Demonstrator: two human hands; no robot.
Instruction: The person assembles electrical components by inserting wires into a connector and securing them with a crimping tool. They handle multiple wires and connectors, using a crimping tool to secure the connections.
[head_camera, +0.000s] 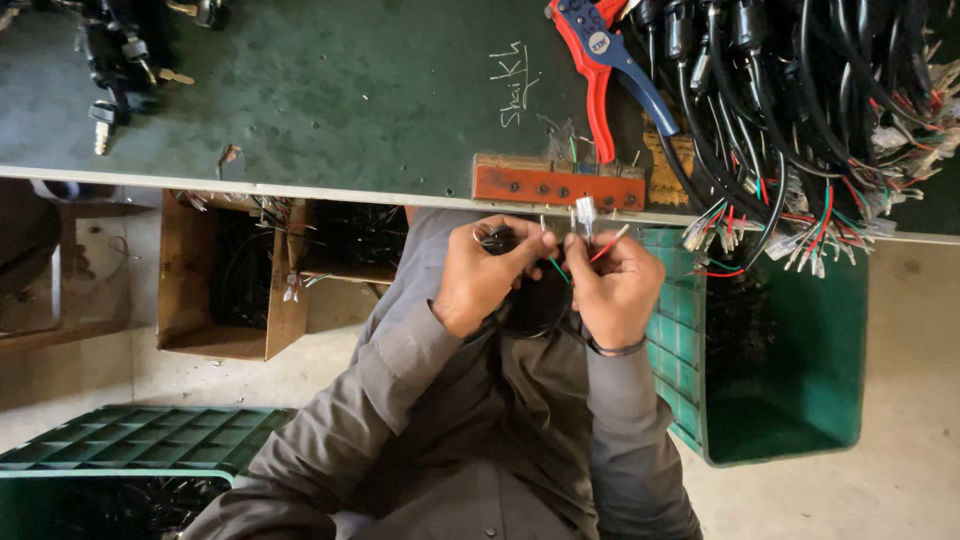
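My left hand (482, 272) and my right hand (612, 285) meet close together just below the edge of the green workbench (330, 110). Both pinch a small black wire harness (535, 300) with thin red and green leads. A white plastic connector (585, 212) sticks up between my fingertips, next to the right hand's fingers. Right above my hands an orange-red block with holes (558, 186) is fixed at the bench edge. Grey sleeves cover both my arms.
Red-and-blue crimping pliers (600, 60) lie on the bench. A big pile of black harnesses with coloured leads (800, 110) fills the bench's right side. Keys and black parts (120, 60) lie far left. A green crate (780, 350), a cardboard box (235, 275) and another green crate (130, 440) stand on the floor.
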